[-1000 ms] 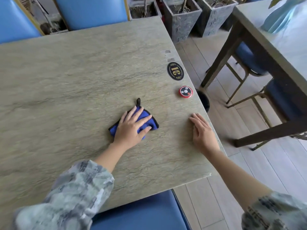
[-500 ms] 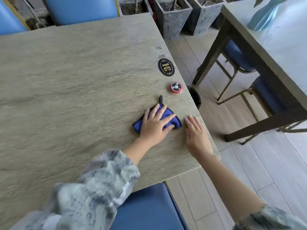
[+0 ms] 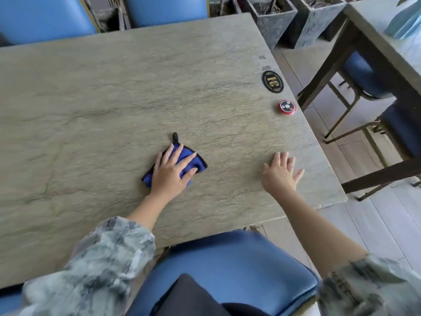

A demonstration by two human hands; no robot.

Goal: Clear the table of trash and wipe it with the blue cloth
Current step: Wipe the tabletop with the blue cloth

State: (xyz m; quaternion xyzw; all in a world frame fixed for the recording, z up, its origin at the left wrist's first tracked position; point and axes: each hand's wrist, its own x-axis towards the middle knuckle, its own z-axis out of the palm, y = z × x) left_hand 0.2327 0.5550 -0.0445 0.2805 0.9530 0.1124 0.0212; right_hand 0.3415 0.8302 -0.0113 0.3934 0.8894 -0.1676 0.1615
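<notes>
A folded blue cloth (image 3: 184, 156) with a black loop lies near the middle of the stone-look table (image 3: 114, 99). My left hand (image 3: 170, 173) presses flat on the cloth, fingers straight and spread. My right hand (image 3: 280, 172) rests flat on the bare tabletop to the right, close to the table's right edge, holding nothing. No trash is visible on the table.
A black oval number plaque (image 3: 272, 81) and a red call button (image 3: 287, 107) sit by the right edge. A blue chair seat (image 3: 227, 270) is right below me, more blue chairs (image 3: 166, 8) stand at the far side. A second table (image 3: 385, 53) and grey planters (image 3: 273, 21) stand to the right.
My left hand has slid the cloth leftward, away from my right hand, after moving it rightward half a second ago. My right hand stays flat near the right edge, fingers now more spread.
</notes>
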